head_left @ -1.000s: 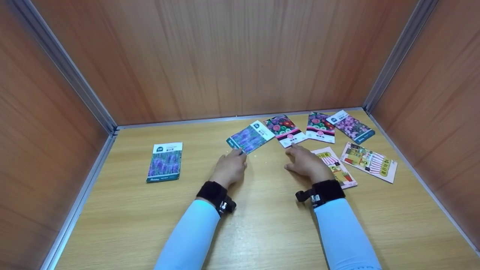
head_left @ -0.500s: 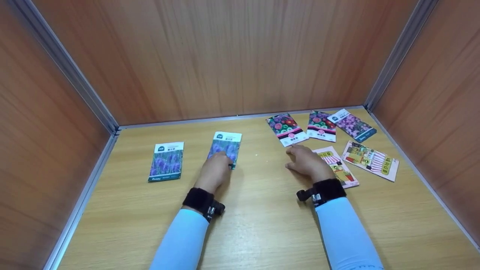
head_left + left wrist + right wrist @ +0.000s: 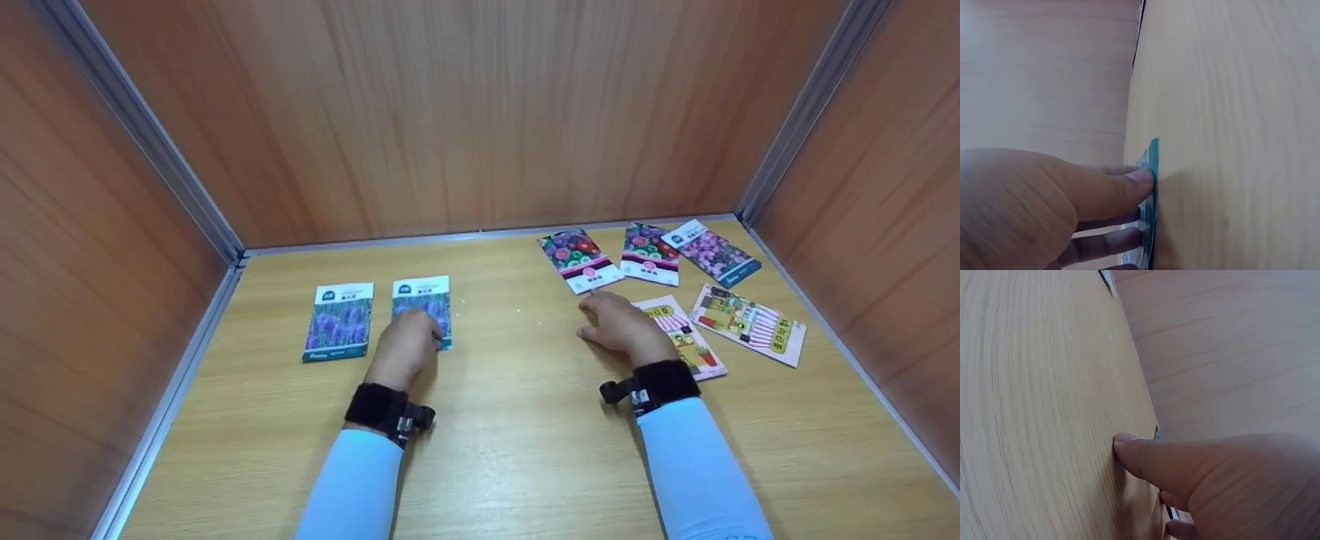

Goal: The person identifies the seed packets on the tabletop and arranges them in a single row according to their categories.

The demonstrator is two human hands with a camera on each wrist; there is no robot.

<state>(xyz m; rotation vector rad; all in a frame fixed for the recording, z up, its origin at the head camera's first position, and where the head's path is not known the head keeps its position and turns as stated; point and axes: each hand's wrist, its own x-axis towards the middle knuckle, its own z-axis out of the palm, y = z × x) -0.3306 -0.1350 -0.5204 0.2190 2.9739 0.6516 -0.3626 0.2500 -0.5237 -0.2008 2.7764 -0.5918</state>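
My left hand (image 3: 405,345) rests its fingers on a lavender seed packet (image 3: 424,294) lying flat on the table. In the left wrist view, the thumb touches the teal edge of this packet (image 3: 1154,151) and the fairly straight fingers lie on its face. Just to its left lies a matching lavender packet (image 3: 337,322), apart from it and roughly parallel. My right hand (image 3: 621,326) rests on the table, fingertips at the lower edge of a packet with red and pink blooms (image 3: 581,260). The right wrist view has its thumb (image 3: 1131,445) on the wood, pinching nothing.
Further right lie another mixed-bloom packet (image 3: 649,253), a pink-flower packet (image 3: 711,251) overlapping its corner, and two yellow-and-pink packets, one (image 3: 750,324) slanted and one (image 3: 682,337) partly behind my right hand. Wood panels (image 3: 480,112) enclose the table at back and sides.
The left hand has moved left, bringing the lavender packet from beside the mixed-bloom packet to beside its match and turning it straight. My right hand has stayed in place.
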